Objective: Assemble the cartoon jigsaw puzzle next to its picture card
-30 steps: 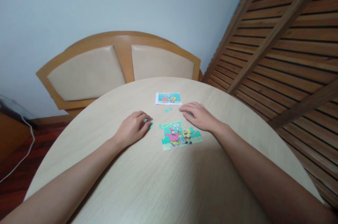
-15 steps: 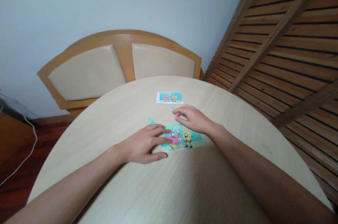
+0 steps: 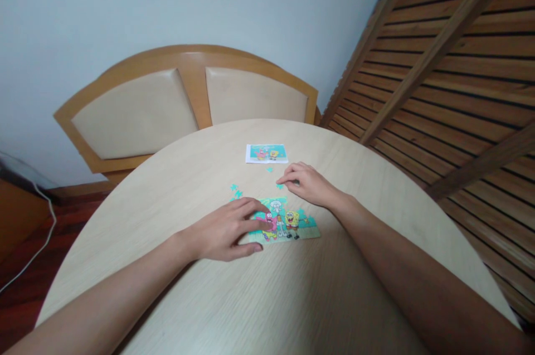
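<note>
A partly assembled jigsaw puzzle [image 3: 288,227] with cartoon characters on a teal ground lies flat on the table. My left hand [image 3: 229,228] rests over its left side, fingers spread, hiding part of that edge. Just beyond the puzzle's top edge, my right hand [image 3: 307,183] has thumb and fingers drawn together at a small teal puzzle piece [image 3: 279,186]. Another loose teal piece [image 3: 270,169] lies farther back. Several more loose pieces [image 3: 238,194] lie beyond my left hand.
A printed reference picture [image 3: 267,153] lies on the round wooden table [image 3: 188,299], behind the puzzle. A bench backrest [image 3: 192,82] with cream panels stands past the far edge. Wooden slats [image 3: 451,65] rise at the right, and a white cable [image 3: 52,221] hangs at the left.
My left hand moved from the loose pieces at left onto the puzzle and spread its fingers. My right hand reached left to a loose piece, then drew this piece back toward the puzzle.
</note>
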`<move>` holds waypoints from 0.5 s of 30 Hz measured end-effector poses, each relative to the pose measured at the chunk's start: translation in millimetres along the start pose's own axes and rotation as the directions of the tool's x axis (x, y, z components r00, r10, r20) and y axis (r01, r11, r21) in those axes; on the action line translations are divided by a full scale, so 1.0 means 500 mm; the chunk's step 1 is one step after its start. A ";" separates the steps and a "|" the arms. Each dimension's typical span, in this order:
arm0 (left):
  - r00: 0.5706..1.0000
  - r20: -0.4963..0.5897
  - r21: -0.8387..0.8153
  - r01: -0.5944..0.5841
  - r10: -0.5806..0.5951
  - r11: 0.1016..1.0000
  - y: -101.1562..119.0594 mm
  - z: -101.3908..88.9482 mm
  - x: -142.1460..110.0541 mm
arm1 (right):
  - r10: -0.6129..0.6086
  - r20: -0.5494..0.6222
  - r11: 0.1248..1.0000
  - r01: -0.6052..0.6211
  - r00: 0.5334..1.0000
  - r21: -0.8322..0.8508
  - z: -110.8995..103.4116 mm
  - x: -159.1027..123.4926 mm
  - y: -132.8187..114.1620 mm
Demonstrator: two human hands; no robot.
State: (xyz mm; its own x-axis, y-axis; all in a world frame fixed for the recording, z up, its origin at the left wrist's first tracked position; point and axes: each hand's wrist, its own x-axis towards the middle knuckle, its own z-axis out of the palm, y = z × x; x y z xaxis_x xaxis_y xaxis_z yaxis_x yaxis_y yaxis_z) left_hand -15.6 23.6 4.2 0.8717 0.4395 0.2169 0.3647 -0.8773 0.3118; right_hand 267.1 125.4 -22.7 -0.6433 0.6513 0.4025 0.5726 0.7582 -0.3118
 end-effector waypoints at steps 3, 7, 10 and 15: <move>1.000 -0.015 -0.008 -0.006 0.006 1.000 -0.002 -0.001 0.000 | 0.017 -0.019 1.000 -0.017 1.000 0.018 -0.001 -0.002 0.006; 1.000 -0.028 -0.006 -0.001 0.000 1.000 -0.003 -0.002 -0.002 | 0.030 -0.017 0.998 -0.029 0.999 0.056 -0.009 -0.006 0.005; 1.000 -0.028 0.002 0.009 -0.009 1.000 -0.003 -0.003 -0.003 | 0.000 0.024 0.996 -0.002 1.000 0.084 -0.019 -0.010 0.008; 1.000 -0.020 0.009 0.019 -0.018 1.000 -0.002 -0.004 -0.004 | -0.005 0.105 0.985 -0.013 0.995 0.172 -0.037 -0.014 0.020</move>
State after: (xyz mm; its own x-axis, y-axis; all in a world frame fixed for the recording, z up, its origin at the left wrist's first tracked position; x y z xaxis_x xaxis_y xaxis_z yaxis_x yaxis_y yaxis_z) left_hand -18.3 24.1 5.5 0.8580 0.4593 0.2300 0.3838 -0.8708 0.3072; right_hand 286.7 127.9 -12.8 -0.6960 0.6467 0.3120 0.4846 0.7437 -0.4606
